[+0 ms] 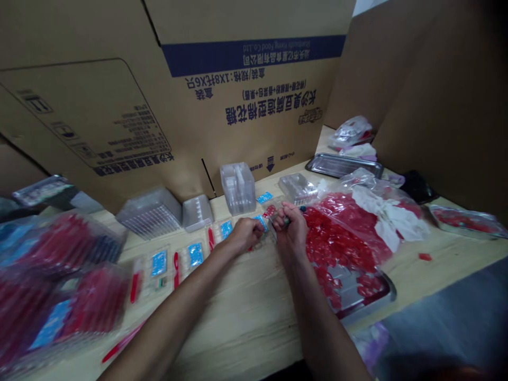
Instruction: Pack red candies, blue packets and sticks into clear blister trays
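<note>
My left hand (245,233) is closed on a small clear plastic pack (265,237) near the middle of the wooden table (246,312). My right hand (291,226) is closed too, pinching a small dark-tipped tool or piece (300,210) against the same pack. Both hands meet just left of a metal tray (387,288) heaped with small red pieces (337,243). A row of clear packs with blue cards and red parts (174,262) lies to the left of my hands.
Stacks of filled packs (51,286) crowd the left edge. Empty clear plastic trays (238,188) stand at the back against a large cardboard box (178,90). A second metal tray (343,165), white cloth gloves (391,214) and plastic bags lie at the right.
</note>
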Available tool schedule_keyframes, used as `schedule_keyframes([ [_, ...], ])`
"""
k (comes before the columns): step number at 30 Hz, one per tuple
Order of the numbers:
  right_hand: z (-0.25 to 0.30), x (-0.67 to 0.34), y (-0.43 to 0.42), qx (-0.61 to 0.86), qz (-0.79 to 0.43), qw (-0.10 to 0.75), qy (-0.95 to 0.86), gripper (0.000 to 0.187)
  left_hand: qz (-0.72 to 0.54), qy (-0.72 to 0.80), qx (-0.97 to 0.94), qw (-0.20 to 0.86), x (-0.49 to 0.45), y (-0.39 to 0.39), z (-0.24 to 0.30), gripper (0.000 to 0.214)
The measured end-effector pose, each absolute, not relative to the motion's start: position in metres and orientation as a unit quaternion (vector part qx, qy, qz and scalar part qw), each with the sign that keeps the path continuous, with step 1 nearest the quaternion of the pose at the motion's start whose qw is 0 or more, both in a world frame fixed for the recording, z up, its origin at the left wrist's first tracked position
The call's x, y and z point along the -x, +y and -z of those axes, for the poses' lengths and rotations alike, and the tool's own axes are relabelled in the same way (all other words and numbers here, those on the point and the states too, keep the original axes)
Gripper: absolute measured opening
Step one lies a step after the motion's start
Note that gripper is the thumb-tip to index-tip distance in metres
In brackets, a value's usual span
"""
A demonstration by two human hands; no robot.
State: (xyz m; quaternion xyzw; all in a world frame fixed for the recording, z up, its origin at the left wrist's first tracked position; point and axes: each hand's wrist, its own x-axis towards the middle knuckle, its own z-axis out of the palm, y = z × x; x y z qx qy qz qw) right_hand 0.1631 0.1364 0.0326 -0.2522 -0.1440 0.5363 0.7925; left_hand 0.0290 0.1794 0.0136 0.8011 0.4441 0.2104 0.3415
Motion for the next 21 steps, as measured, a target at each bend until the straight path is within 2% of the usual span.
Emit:
schedule_keyframes([
  [6,-0.033,-0.167,0.137,0.254,-0.549,0.786,-0.124,0.024,-0.144,0.387,-0.86,0.299,-0.05,0.181,-0.008,0.024],
  [14,-0.031,-0.163,0.139,0.239,-0.58,0.77,-0.12,0.018,-0.131,0.383,-0.891,0.207,-0.047,0.173,0.006,0.019],
  [18,-0.029,-0.161,0.141,0.227,-0.578,0.781,-0.062,0.015,-0.151,0.397,-0.89,0.164,-0.041,0.159,-0.002,0.017],
  [21,-0.027,-0.158,0.143,0.211,-0.59,0.779,-0.012,0.01,-0.237,0.434,-0.859,0.131,-0.04,0.153,-0.019,0.023],
])
